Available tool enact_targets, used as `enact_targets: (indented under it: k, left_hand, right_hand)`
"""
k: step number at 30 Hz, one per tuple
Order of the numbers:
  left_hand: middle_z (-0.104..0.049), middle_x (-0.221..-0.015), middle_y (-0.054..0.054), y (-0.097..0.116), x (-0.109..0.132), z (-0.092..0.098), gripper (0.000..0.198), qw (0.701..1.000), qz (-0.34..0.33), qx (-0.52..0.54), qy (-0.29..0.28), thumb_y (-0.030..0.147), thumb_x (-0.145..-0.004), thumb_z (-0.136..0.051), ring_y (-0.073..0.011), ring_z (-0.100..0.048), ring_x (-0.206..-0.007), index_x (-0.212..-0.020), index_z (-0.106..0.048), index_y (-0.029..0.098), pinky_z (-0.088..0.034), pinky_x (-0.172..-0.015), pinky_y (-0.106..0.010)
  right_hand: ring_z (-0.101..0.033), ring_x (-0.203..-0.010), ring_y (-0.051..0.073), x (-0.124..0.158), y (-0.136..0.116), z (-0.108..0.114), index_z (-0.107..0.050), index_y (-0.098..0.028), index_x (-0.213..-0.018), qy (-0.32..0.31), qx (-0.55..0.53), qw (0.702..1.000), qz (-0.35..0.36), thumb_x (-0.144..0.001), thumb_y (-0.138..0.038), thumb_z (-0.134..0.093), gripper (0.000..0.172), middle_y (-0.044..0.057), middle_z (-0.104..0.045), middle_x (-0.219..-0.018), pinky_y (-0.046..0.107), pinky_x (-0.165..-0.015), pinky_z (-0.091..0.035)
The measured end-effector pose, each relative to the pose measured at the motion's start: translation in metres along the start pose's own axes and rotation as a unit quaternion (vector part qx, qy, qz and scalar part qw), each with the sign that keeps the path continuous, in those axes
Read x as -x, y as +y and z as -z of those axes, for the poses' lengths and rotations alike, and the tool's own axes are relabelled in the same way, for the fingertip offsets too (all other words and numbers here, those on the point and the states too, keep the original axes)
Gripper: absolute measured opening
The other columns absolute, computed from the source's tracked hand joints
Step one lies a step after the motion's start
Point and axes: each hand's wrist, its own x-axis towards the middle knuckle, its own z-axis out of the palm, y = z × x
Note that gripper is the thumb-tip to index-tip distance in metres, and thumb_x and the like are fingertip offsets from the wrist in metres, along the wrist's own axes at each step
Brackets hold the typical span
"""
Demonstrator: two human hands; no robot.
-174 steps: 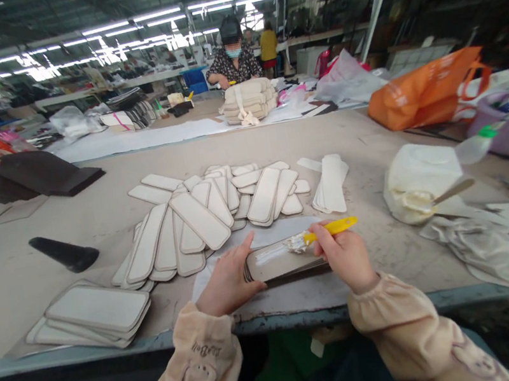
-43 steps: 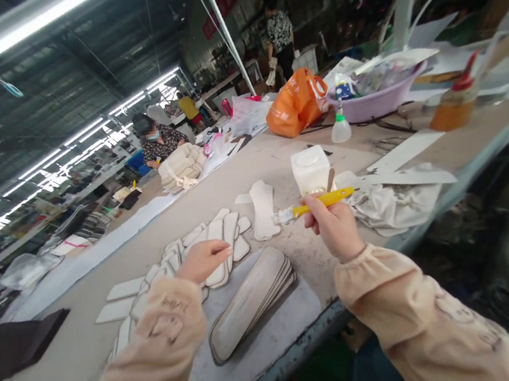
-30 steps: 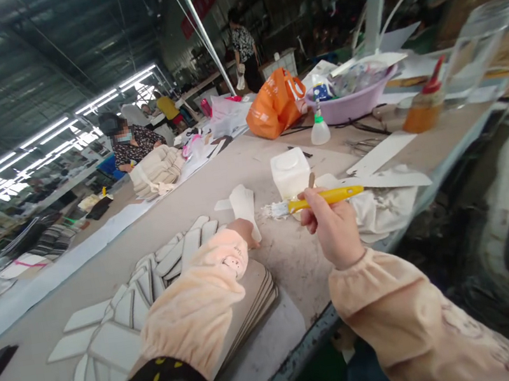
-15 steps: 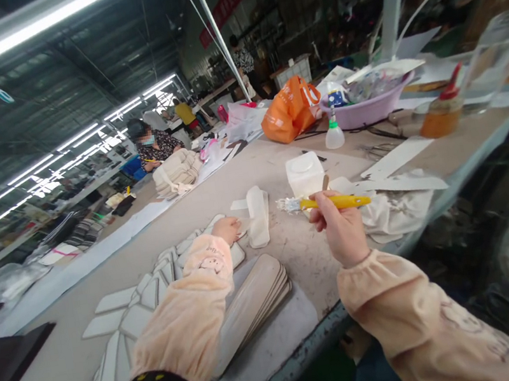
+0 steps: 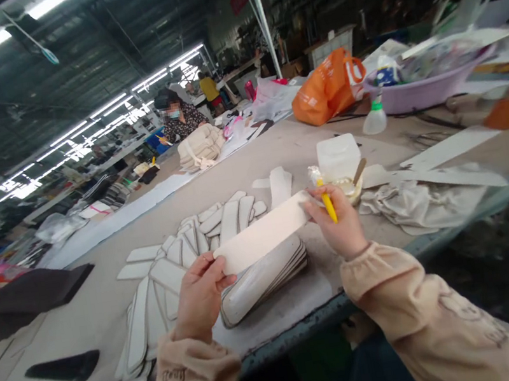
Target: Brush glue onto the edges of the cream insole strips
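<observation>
A pale cream strip with rounded ends (image 5: 264, 234) is stretched between my hands. My left hand (image 5: 199, 299) pinches its left end between thumb and fingers. At the other end, my right hand (image 5: 340, 228) grips the strip while also keeping a yellow-handled brush (image 5: 328, 204), whose whitish tip points up. Just below the strip lies a fanned stack of long rounded pieces (image 5: 259, 283). Many similar pale pieces (image 5: 153, 284) are spread to the left. Beyond my right hand are a white plastic container (image 5: 339, 156) and a small dish with a brown stick (image 5: 358, 171).
Crumpled cloth (image 5: 423, 199) and white strips (image 5: 450, 146) lie at right. Farther back are an orange bag (image 5: 325, 90), a small squeeze bottle (image 5: 374, 118) and a purple basin (image 5: 431, 88). The table's front edge (image 5: 300, 325) runs close below my hands. Another person (image 5: 180, 121) sits across, far left.
My left hand has come back from the loose pieces and now holds a strip above the stack. My right hand has tilted the brush upright and taken the strip's other end. The view has shifted left.
</observation>
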Motion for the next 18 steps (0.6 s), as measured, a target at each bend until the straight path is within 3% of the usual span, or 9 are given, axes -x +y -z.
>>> enact_targets:
  k: [3, 7, 13, 18]
  left_hand:
    - [-0.059, -0.066, 0.004, -0.016, 0.012, 0.019, 0.033, 0.996, 0.014, -0.074, 0.042, 0.036, -0.061, -0.08, -0.0072, -0.053, -0.055, -0.082, -0.065, 0.015, -0.051, -0.05, -0.018]
    - [-0.058, -0.053, 0.002, -0.035, 0.017, 0.042, 0.033, 0.967, 0.029, -0.237, 0.086, 0.044, -0.064, -0.074, -0.0098, -0.051, -0.051, -0.074, -0.065, 0.014, -0.038, -0.045, -0.018]
    - [-0.055, -0.046, 0.002, -0.062, 0.019, 0.067, 0.035, 0.935, 0.06, -0.344, 0.064, 0.051, -0.072, -0.063, -0.0111, -0.047, -0.045, -0.067, -0.064, 0.016, -0.031, -0.045, -0.022]
    - [-0.062, -0.051, 0.0, -0.074, 0.017, 0.074, 0.032, 0.916, 0.065, -0.395, 0.032, 0.048, -0.075, -0.059, -0.0149, -0.056, -0.052, -0.066, -0.063, 0.018, -0.036, -0.051, -0.024]
  right_hand:
    - [-0.061, -0.079, 0.016, 0.005, 0.002, -0.007, -0.054, -0.023, -0.1, -0.008, 0.017, 1.0, 0.003, -0.079, -0.038, -0.066, 0.028, 0.002, -0.063, -0.091, 0.03, -0.07, -0.05]
    - [-0.06, -0.069, 0.015, 0.016, 0.0, -0.019, -0.057, -0.023, -0.096, -0.073, 0.103, 0.992, -0.003, -0.077, -0.035, -0.067, 0.025, -0.001, -0.063, -0.082, 0.029, -0.067, -0.048]
    - [-0.065, -0.07, 0.021, 0.028, 0.004, -0.035, -0.061, -0.026, -0.095, -0.151, 0.27, 0.951, -0.006, -0.076, -0.033, -0.066, 0.021, -0.001, -0.068, -0.082, 0.033, -0.071, -0.048]
    - [-0.067, -0.077, 0.025, 0.03, 0.017, -0.039, -0.06, -0.027, -0.1, -0.174, 0.331, 0.927, -0.003, -0.076, -0.033, -0.063, 0.024, 0.0, -0.069, -0.084, 0.036, -0.072, -0.049]
